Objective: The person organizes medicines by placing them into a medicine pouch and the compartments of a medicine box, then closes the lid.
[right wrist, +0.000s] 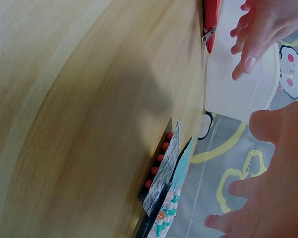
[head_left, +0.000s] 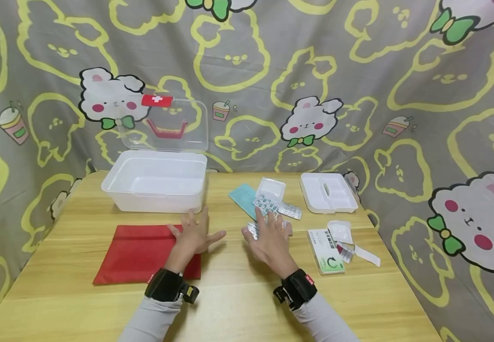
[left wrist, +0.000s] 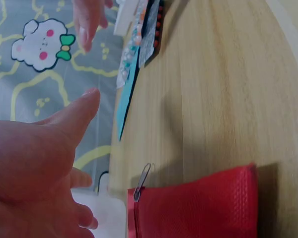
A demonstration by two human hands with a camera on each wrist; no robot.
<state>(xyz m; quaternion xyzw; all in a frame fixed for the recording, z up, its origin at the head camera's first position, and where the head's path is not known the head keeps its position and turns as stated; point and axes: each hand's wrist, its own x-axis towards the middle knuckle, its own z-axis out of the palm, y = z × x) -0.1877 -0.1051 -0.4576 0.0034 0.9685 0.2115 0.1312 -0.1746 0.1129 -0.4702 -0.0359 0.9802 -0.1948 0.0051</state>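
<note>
Blister packs (head_left: 266, 203), several: one of green-and-white capsules, another of red pills; loosely clustered on the wooden table (head_left: 230, 308), right of centre, partly covered by the right hand in the head view.
Right hand (head_left: 270, 243): raised above the packs, fingers spread wide, holding nothing.
Left hand (head_left: 194, 238): raised, over the right edge of the pouch in the head view; fingers and thumb splayed, likewise empty.
Red pouch (head_left: 137, 251): zippered, lying flat.
Blue packet (head_left: 242, 200) and white square packet (head_left: 271, 187): at the cluster's far side.
White box (head_left: 157, 202): beyond the pouch, transparent lid (head_left: 197, 126) raised, red handle.
Compartment tray (head_left: 311, 197): white, far right.
Carton (head_left: 325, 251): white and green, lying nearer than the tray.
White strip (head_left: 367, 255): right of the carton.
Patterned cloth (head_left: 238, 52): behind, grey with yellow outlines.
</note>
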